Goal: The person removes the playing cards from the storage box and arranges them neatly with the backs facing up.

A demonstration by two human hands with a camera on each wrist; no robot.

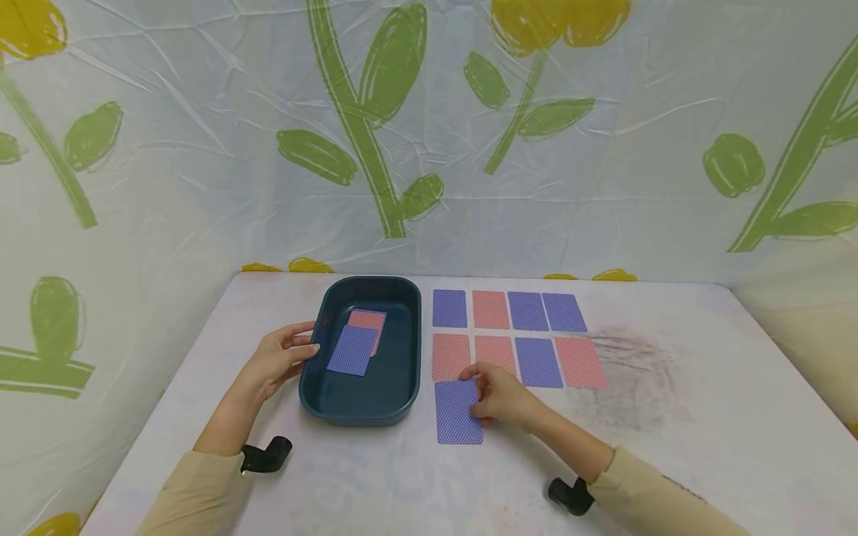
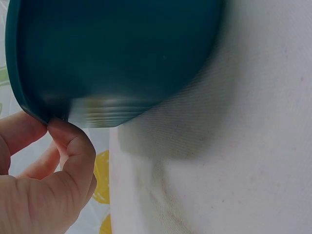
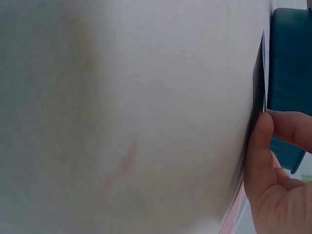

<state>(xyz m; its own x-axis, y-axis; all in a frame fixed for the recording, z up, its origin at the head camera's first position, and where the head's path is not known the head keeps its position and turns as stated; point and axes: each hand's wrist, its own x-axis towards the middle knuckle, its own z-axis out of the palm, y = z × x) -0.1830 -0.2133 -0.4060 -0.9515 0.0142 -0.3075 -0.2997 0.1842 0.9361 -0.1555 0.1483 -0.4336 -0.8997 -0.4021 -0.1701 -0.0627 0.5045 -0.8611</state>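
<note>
My left hand (image 1: 283, 357) pinches the left rim of a dark teal tray (image 1: 412, 350) between thumb and fingers, as the left wrist view also shows. Inside the tray lie two playing cards face down, a blue-backed one (image 1: 351, 351) partly over a red-backed one (image 1: 375, 321). Just right of the tray, my right hand (image 1: 501, 396) grips a blue-backed playing card (image 1: 457, 417) at its right edge. In the right wrist view that card (image 3: 263, 73) appears nearly edge-on, raised at a slant over the tabletop, with thumb and forefinger at its near end.
Two rows of face-down cards lie behind my right hand: the back row has mostly blue backs, including one (image 1: 449, 308), the front row mostly red, including one (image 1: 581, 362). The white tabletop (image 1: 724, 417) extends right. A flower-printed sheet (image 1: 603, 223) hangs behind.
</note>
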